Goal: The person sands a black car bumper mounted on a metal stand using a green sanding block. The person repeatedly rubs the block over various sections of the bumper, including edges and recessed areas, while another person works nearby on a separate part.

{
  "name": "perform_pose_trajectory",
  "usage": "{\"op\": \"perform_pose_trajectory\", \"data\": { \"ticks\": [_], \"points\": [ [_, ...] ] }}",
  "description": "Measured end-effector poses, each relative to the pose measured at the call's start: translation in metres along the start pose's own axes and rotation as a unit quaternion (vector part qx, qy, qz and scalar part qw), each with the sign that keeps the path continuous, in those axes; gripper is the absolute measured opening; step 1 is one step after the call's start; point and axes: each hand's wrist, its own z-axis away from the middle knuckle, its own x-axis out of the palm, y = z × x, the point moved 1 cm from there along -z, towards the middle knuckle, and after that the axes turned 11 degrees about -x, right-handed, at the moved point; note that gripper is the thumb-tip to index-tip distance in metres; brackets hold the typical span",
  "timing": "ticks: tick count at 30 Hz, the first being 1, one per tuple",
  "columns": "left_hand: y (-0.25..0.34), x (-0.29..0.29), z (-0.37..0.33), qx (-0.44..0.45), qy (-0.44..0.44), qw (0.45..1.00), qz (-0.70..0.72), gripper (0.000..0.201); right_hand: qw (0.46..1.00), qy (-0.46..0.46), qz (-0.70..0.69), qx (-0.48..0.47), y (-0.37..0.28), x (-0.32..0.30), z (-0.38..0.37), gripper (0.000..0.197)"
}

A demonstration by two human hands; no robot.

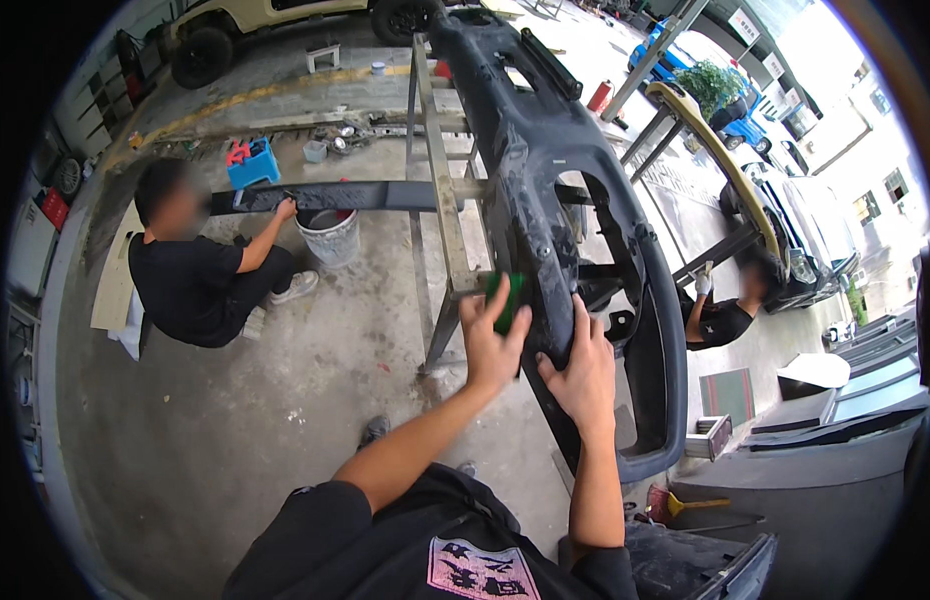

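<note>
Black panel [545, 150] looks stiff, bulky, maybe slick: grab its rim [653, 462] at 5 o'clock; left fingers [473, 315] gripping green pad [505, 312], right fingers [582, 328] spread on panel.

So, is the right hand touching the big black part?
Touching: the head view shows the right hand laid against the big black part, fingers along its surface with no gap visible.

The person's left hand [495, 338] holds a blurred green pad [506, 300] at the edge of a long, dark-grey car bumper [541, 190]; the right hand [585, 375] touches its surface.
</note>
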Motion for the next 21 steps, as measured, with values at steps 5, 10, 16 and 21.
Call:
{"op": "perform_pose_trajectory", "data": {
  "ticks": [5,10,16,21],
  "points": [
    [0.010,0.015,-0.023,-0.069,0.011,0.998,0.009,0.057,0.999,-0.011,0.026,0.016,-0.001,-0.002,0.003,0.093],
    [-0.009,0.016,-0.031,-0.064,0.009,0.996,0.066,0.056,1.000,-0.003,0.015,0.016,-0.006,-0.005,-0.002,0.091],
    [-0.005,0.034,-0.001,-0.024,0.082,0.996,0.020,0.058,1.000,-0.013,-0.001,0.014,-0.001,-0.006,0.000,0.094],
    [0.013,0.039,-0.061,-0.045,0.082,0.994,0.052,0.056,0.999,-0.042,0.014,-0.014,0.006,-0.007,0.001,0.099]
  ]
}}
